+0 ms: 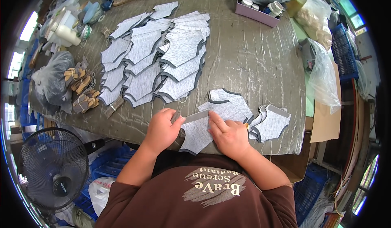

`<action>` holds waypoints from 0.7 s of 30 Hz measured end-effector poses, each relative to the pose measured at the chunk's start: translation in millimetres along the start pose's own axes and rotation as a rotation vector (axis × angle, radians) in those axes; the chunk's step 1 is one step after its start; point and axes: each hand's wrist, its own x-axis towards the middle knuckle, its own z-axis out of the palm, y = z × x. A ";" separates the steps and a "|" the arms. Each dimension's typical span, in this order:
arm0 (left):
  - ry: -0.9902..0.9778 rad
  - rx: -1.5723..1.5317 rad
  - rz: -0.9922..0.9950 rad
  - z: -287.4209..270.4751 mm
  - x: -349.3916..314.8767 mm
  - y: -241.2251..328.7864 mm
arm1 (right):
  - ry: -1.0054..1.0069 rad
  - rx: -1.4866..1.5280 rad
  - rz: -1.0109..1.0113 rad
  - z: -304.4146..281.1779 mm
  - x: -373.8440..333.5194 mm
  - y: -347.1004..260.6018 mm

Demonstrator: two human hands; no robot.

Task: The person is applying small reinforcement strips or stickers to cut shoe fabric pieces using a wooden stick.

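A grey heathered cut piece with dark edges [197, 136] lies at the table's near edge, in front of my body. Along its upper side runs a narrow darker grey strip [196, 116]. My left hand [159, 130] is closed, thumb against fingers, on the strip's left end, and a bit of it sticks up above the thumb. My right hand [230, 136] rests on the piece with its fingers outstretched, the index fingertip touching the strip's right end. Beyond it lie overlapping similar pieces [234, 106]. A small fanned stack of them [272, 124] sits to the right.
Overlapping rows of grey pieces [142, 49] cover the table's left middle. Tied strip bundles [85, 99] and a plastic bag [53, 79] lie farther left. A fan [53, 169] stands at lower left. A purple box [256, 15] holds jars at the back right.
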 end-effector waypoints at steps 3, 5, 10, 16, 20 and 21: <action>0.019 0.146 0.096 0.6 -4.3 7.0 | -0.014 -0.029 0.001 3.3 -2.0 -1.5; 0.009 0.347 0.209 0.3 -3.7 16.1 | 0.018 -0.004 -0.033 1.9 -3.0 0.0; -0.034 0.380 0.206 -2.2 -1.3 13.9 | -0.046 0.035 -0.173 1.0 -7.4 -16.3; -0.027 0.521 0.256 -5.8 -12.0 25.0 | -0.056 0.075 -0.170 7.8 -3.5 -36.3; -0.064 0.562 0.294 -11.7 -5.8 40.2 | -0.145 0.047 -0.155 7.4 -5.7 -39.7; -0.161 0.518 0.237 -10.9 -1.6 46.4 | -0.178 0.033 -0.157 5.3 -4.1 -39.4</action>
